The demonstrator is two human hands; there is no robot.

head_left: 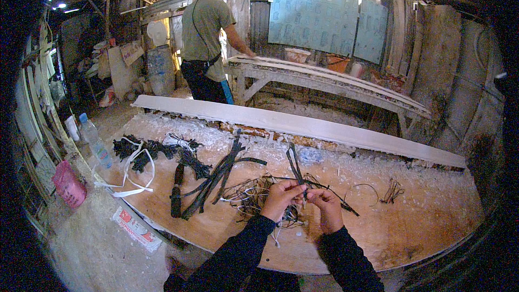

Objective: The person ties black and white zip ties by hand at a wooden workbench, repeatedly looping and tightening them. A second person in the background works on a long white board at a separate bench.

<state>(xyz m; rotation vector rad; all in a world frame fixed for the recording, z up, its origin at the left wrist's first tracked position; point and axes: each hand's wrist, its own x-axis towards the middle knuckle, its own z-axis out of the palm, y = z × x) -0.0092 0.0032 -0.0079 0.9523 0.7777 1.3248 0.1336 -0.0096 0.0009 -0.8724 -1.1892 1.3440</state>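
Observation:
Over the front middle of the wooden worktable [373, 238], my left hand [282, 200] and my right hand [327, 210] meet with fingertips pinched on a black strip [294, 165]. The strip points away from me, its far end split in two. Beneath and beside my left hand lies a tangled heap of thin dark and white cords [250, 196]. Further left are several long black strips [216, 176] and a dark stick-like object [177, 190]. A small bundle of thin brown cords [392, 191] lies to the right.
A long white moulding [303, 127] edges the table's far side, with plaster scraps before it. Black and white cord bundles [157, 148], a plastic bottle [95, 140] and a pink sack [69, 184] are at left. A person [208, 43] stands at a second bench [324, 75] behind.

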